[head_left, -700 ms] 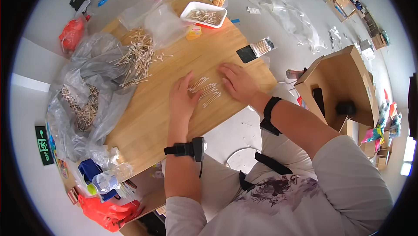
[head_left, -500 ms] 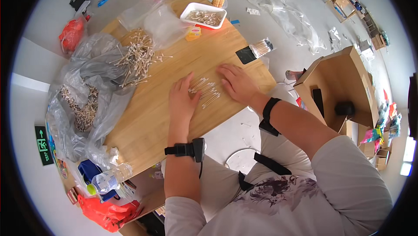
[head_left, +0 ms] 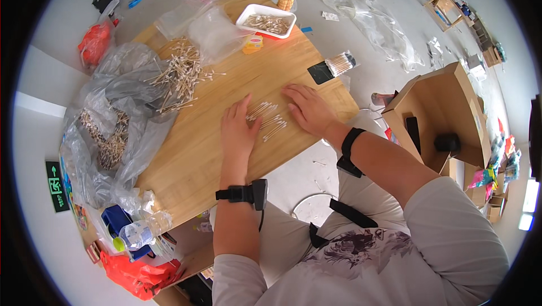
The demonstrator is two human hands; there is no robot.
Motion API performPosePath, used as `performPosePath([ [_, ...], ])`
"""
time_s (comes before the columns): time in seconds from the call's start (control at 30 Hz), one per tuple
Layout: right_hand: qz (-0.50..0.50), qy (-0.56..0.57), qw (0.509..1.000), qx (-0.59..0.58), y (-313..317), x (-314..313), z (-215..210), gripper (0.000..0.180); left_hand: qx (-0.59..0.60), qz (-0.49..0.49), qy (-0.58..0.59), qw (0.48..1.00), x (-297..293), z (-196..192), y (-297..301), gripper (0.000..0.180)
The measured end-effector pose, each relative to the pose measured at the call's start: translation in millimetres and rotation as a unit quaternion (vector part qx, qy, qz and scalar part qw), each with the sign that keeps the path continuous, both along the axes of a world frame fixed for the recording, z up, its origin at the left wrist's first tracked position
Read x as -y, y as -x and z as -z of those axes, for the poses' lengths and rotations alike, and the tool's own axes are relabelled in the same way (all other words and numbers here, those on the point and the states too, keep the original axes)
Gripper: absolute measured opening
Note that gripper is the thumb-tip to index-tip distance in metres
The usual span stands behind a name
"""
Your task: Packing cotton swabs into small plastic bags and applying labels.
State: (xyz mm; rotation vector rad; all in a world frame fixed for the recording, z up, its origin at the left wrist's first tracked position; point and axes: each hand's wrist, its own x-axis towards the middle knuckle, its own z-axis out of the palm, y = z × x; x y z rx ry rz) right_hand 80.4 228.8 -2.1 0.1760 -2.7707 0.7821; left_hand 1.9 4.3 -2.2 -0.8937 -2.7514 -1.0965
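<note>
A small spread of cotton swabs (head_left: 273, 120) lies side by side at a slant on the wooden table (head_left: 226, 156). My left hand (head_left: 238, 128) rests at the left ends of these swabs, its thumb and forefinger apart and touching or nearly touching them. On the other side, my right hand (head_left: 307, 108) lies flat on the wood with fingers stretched out, just off the swabs' right ends. Neither hand grips anything. Further left, a big loose heap of cotton swabs (head_left: 185, 68) spills out of a grey plastic bag (head_left: 132, 60).
A white tray (head_left: 248, 25) of swabs stands at the far end, near a yellow packet (head_left: 253, 44). Neatly lined swabs (head_left: 339, 64) sit on a black pad (head_left: 320, 72) at the right edge. Clear bags (head_left: 212, 32) lie far left; a cardboard box (head_left: 474, 119) stands right.
Both hands hold almost the same places by the swabs. The whole view has shifted very slightly; nothing was picked up or let go.
</note>
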Motion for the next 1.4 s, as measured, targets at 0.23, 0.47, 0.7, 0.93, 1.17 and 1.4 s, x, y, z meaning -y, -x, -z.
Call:
performPosePath([
  [0.23,-0.001,0.002,1.0,0.002,-1,1,0,0.038,0.002,0.012,-0.039,0.999,3,-2,1,0.065],
  [0.47,0.0,-0.004,1.0,0.005,-1,-1,1,0.038,0.032,0.039,-0.057,0.997,6,-12,-1,0.073],
  [0.7,-0.001,-0.001,1.0,0.005,-1,0,0,0.038,0.051,0.049,-0.059,0.996,9,-14,0,0.08],
  [0.93,0.003,-0.002,1.0,-0.011,-1,1,1,0.037,0.059,0.053,-0.045,0.996,9,-12,-1,0.084],
  [1.17,0.001,-0.002,1.0,-0.005,-1,0,1,0.036,0.008,0.053,-0.031,0.998,8,-12,-2,0.084],
  [1.4,-0.001,-0.008,1.0,-0.006,0,0,3,0.037,0.02,0.043,-0.023,0.999,6,-7,-1,0.077],
])
